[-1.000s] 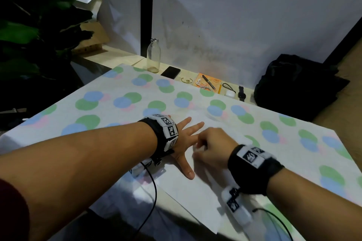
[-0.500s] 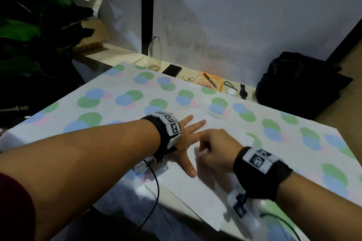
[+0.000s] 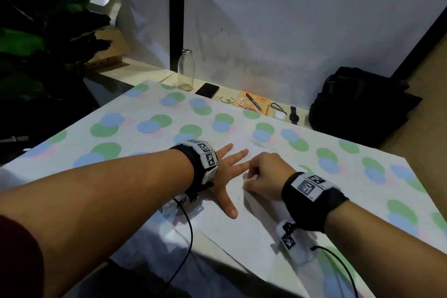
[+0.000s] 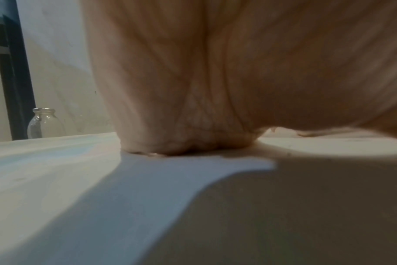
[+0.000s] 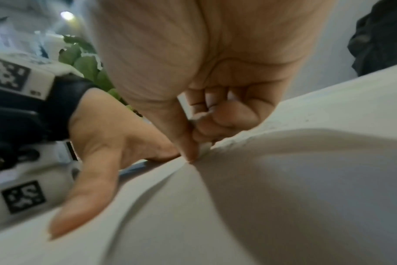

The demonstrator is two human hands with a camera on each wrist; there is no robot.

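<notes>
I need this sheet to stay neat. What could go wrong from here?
1. The right hand pinches the paper into a raised ridge; a hard pull may tear it or leave a stray crease.
2. The left hand presses flat on only one side of the paper, so the free near part may pivot on the tablecloth.
3. The cable from the left wrist hangs by the paper's near edge and might snag it.

Slight right hand (image 3: 263,178) shift on paper (image 3: 242,237)
</notes>
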